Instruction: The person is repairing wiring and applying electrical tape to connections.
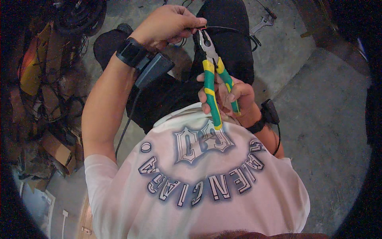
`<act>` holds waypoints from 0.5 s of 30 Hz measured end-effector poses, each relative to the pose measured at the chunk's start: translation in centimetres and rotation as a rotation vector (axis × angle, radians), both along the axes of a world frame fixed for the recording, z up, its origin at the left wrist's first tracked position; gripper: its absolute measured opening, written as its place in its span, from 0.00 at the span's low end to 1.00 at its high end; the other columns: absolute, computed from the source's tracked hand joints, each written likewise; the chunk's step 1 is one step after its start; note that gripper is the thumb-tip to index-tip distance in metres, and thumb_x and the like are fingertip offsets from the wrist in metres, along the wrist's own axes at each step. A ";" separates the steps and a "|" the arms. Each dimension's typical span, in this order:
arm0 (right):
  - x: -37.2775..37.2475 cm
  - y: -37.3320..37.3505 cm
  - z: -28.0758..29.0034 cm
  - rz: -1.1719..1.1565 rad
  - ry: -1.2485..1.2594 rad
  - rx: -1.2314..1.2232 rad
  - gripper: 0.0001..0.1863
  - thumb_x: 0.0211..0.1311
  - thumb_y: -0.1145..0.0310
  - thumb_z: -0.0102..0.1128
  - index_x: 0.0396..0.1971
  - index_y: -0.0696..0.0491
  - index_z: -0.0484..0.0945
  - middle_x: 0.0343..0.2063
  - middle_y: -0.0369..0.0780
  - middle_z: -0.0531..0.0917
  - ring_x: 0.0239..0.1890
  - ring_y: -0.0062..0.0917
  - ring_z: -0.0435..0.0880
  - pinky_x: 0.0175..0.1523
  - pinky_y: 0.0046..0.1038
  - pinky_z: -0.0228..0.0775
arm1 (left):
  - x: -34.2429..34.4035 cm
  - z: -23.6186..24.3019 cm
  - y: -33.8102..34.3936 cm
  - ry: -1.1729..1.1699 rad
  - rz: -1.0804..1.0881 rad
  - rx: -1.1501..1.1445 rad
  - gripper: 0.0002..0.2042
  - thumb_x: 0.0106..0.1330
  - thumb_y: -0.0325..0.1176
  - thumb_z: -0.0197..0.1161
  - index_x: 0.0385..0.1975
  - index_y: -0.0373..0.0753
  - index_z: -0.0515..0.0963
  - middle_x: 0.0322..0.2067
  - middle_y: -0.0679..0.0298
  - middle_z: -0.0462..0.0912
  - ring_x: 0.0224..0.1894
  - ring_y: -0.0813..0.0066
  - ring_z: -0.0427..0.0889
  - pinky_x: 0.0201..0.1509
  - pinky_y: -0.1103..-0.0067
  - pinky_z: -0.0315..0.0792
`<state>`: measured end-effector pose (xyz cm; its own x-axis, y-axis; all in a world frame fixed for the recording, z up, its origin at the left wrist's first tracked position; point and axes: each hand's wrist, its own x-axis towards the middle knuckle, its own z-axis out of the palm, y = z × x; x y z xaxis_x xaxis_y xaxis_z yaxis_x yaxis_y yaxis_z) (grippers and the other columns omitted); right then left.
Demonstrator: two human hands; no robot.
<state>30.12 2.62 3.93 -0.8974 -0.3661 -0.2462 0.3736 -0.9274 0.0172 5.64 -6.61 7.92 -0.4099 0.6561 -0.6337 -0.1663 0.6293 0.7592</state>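
Observation:
Near the top centre, my left hand (179, 26) pinches the end of a thin wire (202, 28), which has a small red part, at the tip of combination pliers (207, 43) with green and yellow handles. A dark cable (227, 30) runs off to the right from there over my dark-trousered leg. My right hand (242, 95) grips the pliers' handles from below, with the jaws pointing up at the fingers of my left hand. Whether the jaws touch the wire is hard to tell.
An adjustable wrench (262, 24) lies on the concrete floor (306, 111) at the upper right. Along the left are a jumbled pile of cardboard (55, 147) and coiled dark cables (79, 16). Dark straps with devices and cords are on both my wrists.

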 end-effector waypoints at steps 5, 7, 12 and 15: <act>-0.4 -0.5 0.1 -0.028 0.001 -0.025 0.44 0.37 0.73 0.56 0.63 0.61 0.60 0.45 0.57 0.77 0.42 0.48 0.83 0.34 0.33 0.82 | 0.0 0.1 -0.2 0.045 0.005 -0.011 0.14 0.61 0.47 0.69 0.29 0.43 0.81 0.18 0.78 0.72 0.13 0.90 0.62 0.13 0.87 0.50; -0.5 -0.6 0.1 -0.025 0.028 -0.063 0.43 0.38 0.72 0.57 0.64 0.60 0.60 0.43 0.55 0.77 0.40 0.46 0.83 0.35 0.32 0.81 | -0.1 0.1 -0.3 0.093 0.002 -0.016 0.14 0.61 0.47 0.69 0.29 0.43 0.80 0.18 0.78 0.71 0.13 0.90 0.61 0.13 0.87 0.50; -0.8 -0.8 -0.2 -0.015 0.016 0.110 0.39 0.39 0.71 0.57 0.60 0.58 0.64 0.39 0.51 0.78 0.36 0.40 0.83 0.32 0.27 0.77 | -0.7 -1.2 -0.7 0.038 0.042 0.107 0.13 0.60 0.46 0.70 0.28 0.43 0.79 0.20 0.77 0.73 0.16 0.90 0.63 0.17 0.87 0.54; -1.2 -1.0 0.6 -0.012 -0.039 0.239 0.35 0.40 0.72 0.56 0.57 0.58 0.67 0.35 0.48 0.78 0.33 0.35 0.82 0.29 0.24 0.74 | -0.5 0.1 -0.7 0.018 0.030 -0.008 0.13 0.60 0.45 0.71 0.28 0.43 0.79 0.21 0.76 0.73 0.18 0.90 0.64 0.19 0.87 0.56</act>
<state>28.92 1.58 4.55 -0.8894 -0.2824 -0.3595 0.3659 -0.9112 -0.1893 5.09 -7.27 8.00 -0.4409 0.6382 -0.6311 -0.1711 0.6305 0.7571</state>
